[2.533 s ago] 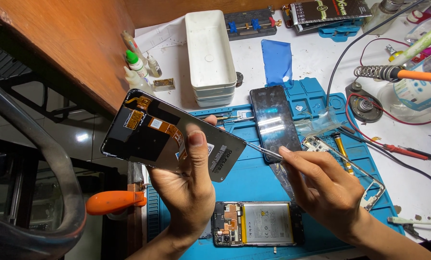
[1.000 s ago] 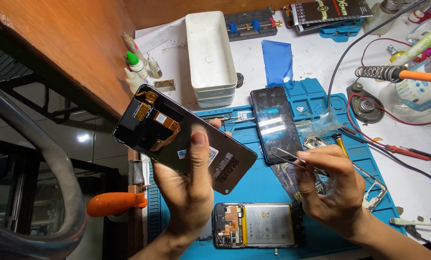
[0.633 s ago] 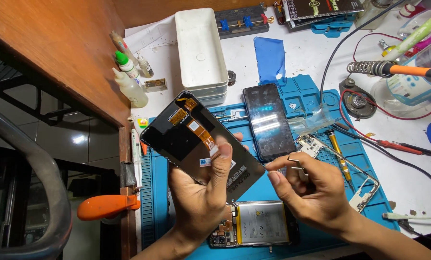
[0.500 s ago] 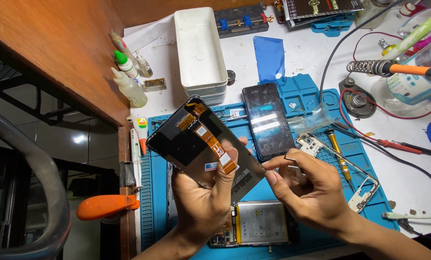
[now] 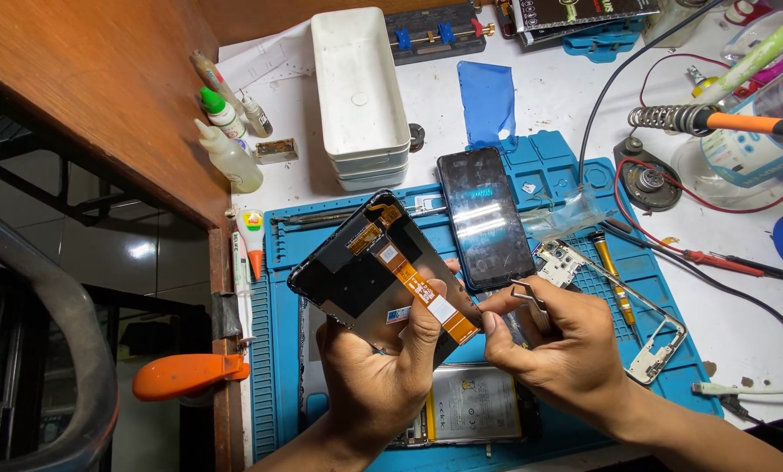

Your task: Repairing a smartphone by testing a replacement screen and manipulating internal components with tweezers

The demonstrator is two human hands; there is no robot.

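Note:
My left hand holds a black phone display panel tilted above the blue mat, back side up, thumb pressed on its lower edge. An orange flex ribbon runs down the panel's back. My right hand grips metal tweezers in its fist, while its thumb and forefinger pinch the ribbon's lower end at the panel's corner. Under my hands lies an opened phone body with its battery showing.
A blue work mat covers the bench. On it lie a dark phone screen, a metal frame and a screwdriver. White stacked trays, glue bottles, a soldering iron and an orange clamp stand around.
The display panel has swung right and turned upright toward my right hand. My right hand left the mat with the tweezers and now pinches the ribbon's end.

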